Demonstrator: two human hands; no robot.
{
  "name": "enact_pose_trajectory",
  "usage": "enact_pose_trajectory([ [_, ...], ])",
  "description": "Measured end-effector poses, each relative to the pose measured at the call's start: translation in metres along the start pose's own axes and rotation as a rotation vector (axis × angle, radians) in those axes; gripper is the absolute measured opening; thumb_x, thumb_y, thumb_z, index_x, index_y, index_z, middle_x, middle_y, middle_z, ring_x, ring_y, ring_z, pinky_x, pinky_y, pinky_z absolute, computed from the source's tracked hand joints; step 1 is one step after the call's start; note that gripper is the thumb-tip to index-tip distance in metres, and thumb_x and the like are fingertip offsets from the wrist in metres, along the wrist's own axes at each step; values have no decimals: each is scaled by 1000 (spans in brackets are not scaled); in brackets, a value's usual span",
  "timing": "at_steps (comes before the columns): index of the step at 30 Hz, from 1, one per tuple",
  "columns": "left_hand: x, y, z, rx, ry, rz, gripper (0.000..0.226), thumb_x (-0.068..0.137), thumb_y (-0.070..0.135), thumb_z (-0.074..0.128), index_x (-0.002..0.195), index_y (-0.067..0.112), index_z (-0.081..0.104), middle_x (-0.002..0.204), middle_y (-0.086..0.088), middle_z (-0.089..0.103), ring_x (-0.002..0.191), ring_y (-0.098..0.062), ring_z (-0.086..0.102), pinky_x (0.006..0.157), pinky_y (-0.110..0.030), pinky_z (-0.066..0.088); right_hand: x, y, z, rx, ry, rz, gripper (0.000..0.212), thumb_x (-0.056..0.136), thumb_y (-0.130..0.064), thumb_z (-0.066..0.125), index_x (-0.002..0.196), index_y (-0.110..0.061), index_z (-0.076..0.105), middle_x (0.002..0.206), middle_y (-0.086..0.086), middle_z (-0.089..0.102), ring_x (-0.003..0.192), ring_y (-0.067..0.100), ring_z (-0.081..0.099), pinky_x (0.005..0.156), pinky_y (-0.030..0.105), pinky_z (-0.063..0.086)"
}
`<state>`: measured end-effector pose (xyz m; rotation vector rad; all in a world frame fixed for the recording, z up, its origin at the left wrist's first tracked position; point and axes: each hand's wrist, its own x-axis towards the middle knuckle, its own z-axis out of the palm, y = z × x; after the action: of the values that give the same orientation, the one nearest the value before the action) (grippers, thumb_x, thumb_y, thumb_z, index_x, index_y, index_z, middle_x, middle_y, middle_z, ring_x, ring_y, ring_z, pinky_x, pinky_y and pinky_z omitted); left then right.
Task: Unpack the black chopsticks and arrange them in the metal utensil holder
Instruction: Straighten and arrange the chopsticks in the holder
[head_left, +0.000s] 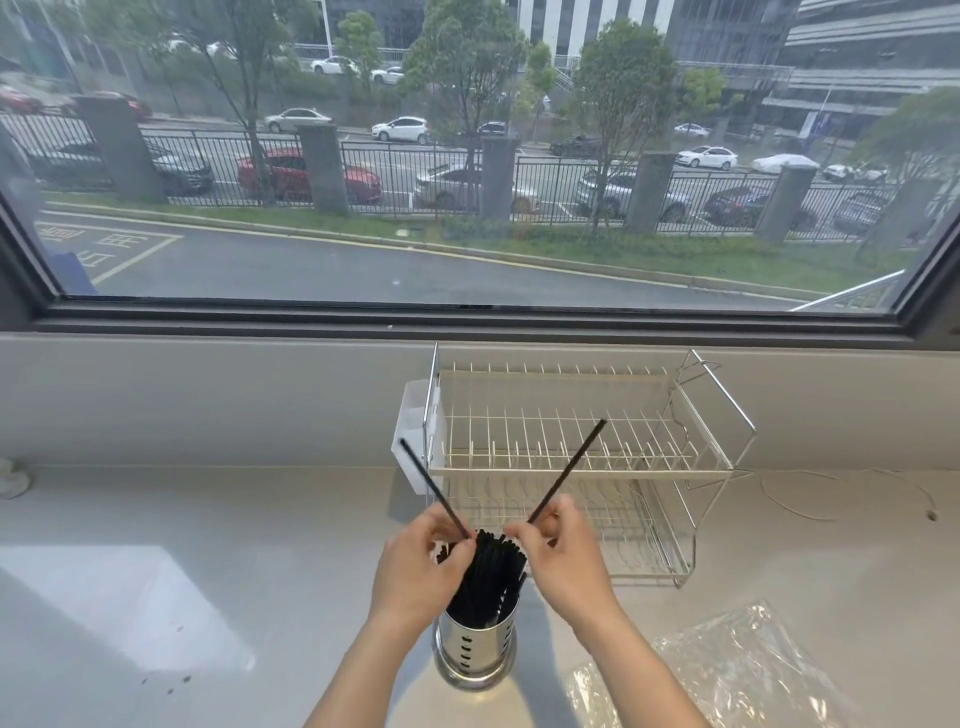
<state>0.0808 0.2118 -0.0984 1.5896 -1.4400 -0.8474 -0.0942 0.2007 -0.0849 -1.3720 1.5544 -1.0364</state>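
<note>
A shiny metal utensil holder (475, 657) with slotted holes stands on the pale counter near the front. A bundle of black chopsticks (488, 577) stands inside it, tips upward. My left hand (418, 569) pinches one black chopstick (434, 486) that slants up to the left. My right hand (563, 558) pinches another black chopstick (569, 470) that slants up to the right. Both hands hover just above the holder's mouth, on either side of the bundle.
A two-tier wire dish rack (582, 462) with a white plastic side cup (413, 436) stands behind the holder. Crumpled clear plastic wrapping (727, 670) lies at the front right. A thin white cord (852, 488) trails at right. A large window (467, 156) spans the back.
</note>
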Motion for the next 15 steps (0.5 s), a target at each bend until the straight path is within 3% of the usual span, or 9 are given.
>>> enact_pose_trajectory([
  [2,-2,-5,4,190,26,109,5,78,34,69,81,37,68,86,29,71,94,4,61,83,-25,47,-2,2,7,-154,37,-96,8,87,-21,67,89,-21,60,87,-7,69,93,12,63,83,35,50],
  [6,-8,-22,9,419,53,213,11,76,46,63,81,37,67,101,26,67,108,-8,55,93,-32,40,-9,18,15,-347,81,-194,4,79,-27,65,80,-27,61,91,-15,61,98,12,50,86,31,42],
  [12,-19,-38,15,590,-61,190,18,81,53,64,91,40,71,146,21,50,142,-12,32,116,-34,24,-17,41,21,-461,-8,-114,13,77,-34,66,89,-36,67,104,-21,56,108,7,46,95,26,40],
  [15,-20,-37,15,600,-89,206,27,82,55,60,103,41,70,154,19,41,148,-12,23,121,-34,18,-16,40,23,-496,-50,-118,26,80,-41,62,104,-36,68,110,-18,54,113,7,44,98,25,37],
])
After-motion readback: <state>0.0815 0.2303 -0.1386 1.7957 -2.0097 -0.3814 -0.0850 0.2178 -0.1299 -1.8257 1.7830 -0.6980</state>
